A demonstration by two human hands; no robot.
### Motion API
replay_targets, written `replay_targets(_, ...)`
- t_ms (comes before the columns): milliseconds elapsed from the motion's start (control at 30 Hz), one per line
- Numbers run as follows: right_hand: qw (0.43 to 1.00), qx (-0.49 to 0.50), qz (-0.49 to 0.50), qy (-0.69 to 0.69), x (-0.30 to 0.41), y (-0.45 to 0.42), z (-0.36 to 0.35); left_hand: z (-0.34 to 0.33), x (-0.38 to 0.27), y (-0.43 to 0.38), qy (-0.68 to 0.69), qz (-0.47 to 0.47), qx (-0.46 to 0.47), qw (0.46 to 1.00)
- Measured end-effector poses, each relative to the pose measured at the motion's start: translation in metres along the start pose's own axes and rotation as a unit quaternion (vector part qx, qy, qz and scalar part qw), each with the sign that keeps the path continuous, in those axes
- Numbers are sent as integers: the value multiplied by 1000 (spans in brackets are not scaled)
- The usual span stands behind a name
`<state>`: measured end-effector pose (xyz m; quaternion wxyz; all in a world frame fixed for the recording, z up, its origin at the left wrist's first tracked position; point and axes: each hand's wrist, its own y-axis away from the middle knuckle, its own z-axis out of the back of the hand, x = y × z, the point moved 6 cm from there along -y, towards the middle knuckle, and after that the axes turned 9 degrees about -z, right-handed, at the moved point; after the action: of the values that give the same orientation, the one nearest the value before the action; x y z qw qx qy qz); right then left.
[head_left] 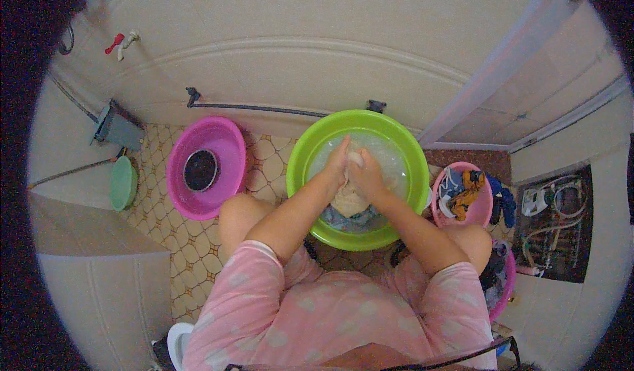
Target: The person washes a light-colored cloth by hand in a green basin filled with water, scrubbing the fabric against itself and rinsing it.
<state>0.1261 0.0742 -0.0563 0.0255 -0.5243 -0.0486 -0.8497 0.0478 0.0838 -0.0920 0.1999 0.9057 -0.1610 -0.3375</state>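
Observation:
A lime green plastic basin (pixel 297 173) stands before me, with cloudy, sudsy water (pixel 391 155) in it. Over the water, close together, my left hand (pixel 338 162) and my right hand (pixel 366 172) grip a wet cream-coloured cloth (pixel 350 200). Part of this cloth bulges up between the hands, and the rest hangs down towards my side of the basin. Below it, a blue-grey patterned cloth (pixel 354 222) lies partly under water. The fingers' inner sides are hidden by the cloth and the hands themselves.
To the left, a pink basin (pixel 230 168) holds a dark round bowl (pixel 201 171). A green basin (pixel 123 182) and grey bin (pixel 124 128) stand farther left. On the right are a pink basin of clothes (pixel 475 212) and another laundry tub (pixel 507 277). A dark pipe (pixel 257 107) runs along the wall.

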Motion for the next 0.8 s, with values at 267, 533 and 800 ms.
replay_targets(267, 941, 25, 194, 276, 41, 16, 1, -15, 12, 11, 13, -16, 50, 999)
replay_targets(533, 991, -8, -30, 130, 8, -35, 35, -18, -2, 21, 8, -26, -8, 1000)
replay_targets(800, 933, 188, -53, 302, -102, -69, -21, 34, -17, 4, -79, -222, -90, 968)
